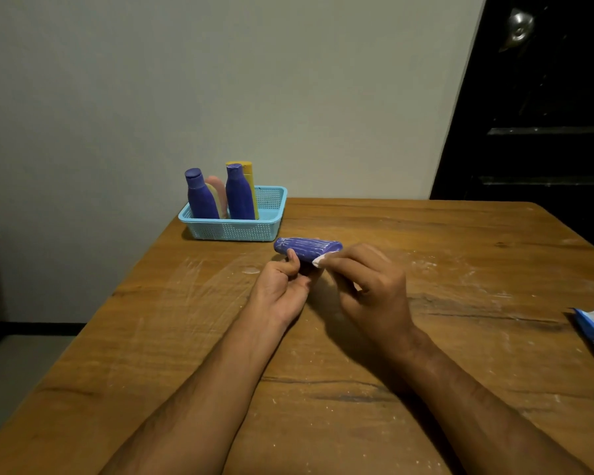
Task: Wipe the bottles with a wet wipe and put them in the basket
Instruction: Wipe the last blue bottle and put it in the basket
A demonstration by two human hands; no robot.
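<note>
Lying crosswise at mid-frame, the ribbed purple plastic bottle (307, 248) is gripped by the left hand (282, 282) near its left end, while the right hand (367, 279) pinches a white wet wipe (319, 260) against it, with the pale blue mesh basket (234, 228) just upper-left, nearer the left hand.

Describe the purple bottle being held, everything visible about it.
The purple ribbed plastic bottle lies roughly horizontal just above the wooden table, in front of the light blue perforated basket. White streaks mark its surface. The left hand grips its underside, thumb on the near side; the right hand presses a white wet wipe against its right end. Its cap isn't discernible.
</note>
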